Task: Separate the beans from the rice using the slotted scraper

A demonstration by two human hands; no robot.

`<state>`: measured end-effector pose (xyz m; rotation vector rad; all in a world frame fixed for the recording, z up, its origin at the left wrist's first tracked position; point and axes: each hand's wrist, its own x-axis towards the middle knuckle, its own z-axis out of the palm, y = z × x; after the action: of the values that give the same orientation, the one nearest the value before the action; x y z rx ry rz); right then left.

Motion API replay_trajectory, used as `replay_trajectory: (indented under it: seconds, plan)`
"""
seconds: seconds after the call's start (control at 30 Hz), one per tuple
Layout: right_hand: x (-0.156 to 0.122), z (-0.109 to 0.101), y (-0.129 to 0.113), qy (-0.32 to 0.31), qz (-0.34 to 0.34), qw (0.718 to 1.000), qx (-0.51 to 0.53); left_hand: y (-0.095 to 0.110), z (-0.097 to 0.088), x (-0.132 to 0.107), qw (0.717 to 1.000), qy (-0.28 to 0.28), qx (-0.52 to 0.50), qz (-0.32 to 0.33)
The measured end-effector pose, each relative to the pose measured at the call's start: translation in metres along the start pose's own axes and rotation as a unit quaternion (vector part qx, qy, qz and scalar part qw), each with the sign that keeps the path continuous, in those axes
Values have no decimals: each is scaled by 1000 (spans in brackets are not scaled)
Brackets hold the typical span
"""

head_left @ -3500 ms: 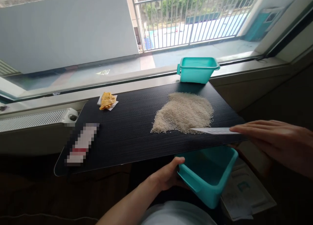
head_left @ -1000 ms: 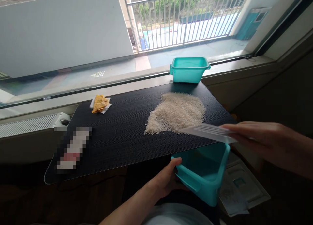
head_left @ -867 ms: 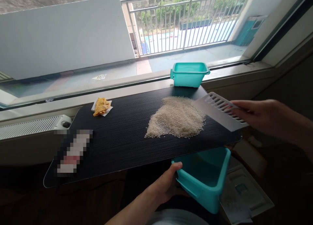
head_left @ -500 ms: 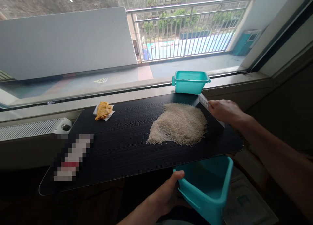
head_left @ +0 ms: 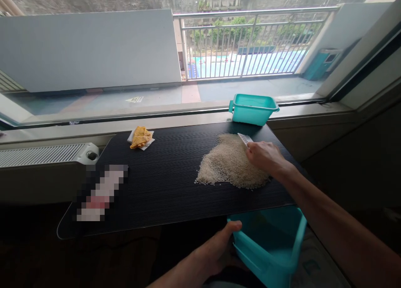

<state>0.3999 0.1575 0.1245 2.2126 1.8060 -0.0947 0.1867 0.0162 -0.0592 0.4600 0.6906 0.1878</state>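
Note:
A heap of white rice lies spread on the right half of the black table. My right hand is closed on a thin white flat card-like piece, held over the far right part of the rice; most of the piece is hidden behind the hand. Below the table's front edge, my left hand grips the left rim of a turquoise plastic bin, thumb over the rim. The bin's opening faces up beneath the table edge, and its visible inside is dark.
A second turquoise tub stands at the table's back edge by the window sill. A folded yellow cloth rests on white paper at the back left. A blurred-out flat item lies front left. A white radiator is beyond the left end.
My right hand has moved left with the white piece, from beside the rice to over it. The left hand still holds the bin under the edge. The view has shifted slightly.

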Motion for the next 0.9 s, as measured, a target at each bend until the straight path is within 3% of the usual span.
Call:
replay_trajectory:
  seconds: [0.37,0.63,0.77,0.9]
  plan:
    - [-1,-5,-32,-35,-26,999,24,10,10,-13,1000,-8,17,11]
    - [0,-7,-43,-1,-34,997,66,2,4,-3,1000,12,16,-1]
    - [-3,-22,-9,72,-14,991,115,1,3,-3,1000,11,14,2]
    - [-25,-26,72,118,43,973,192,3,6,-5,1000,7,19,2]
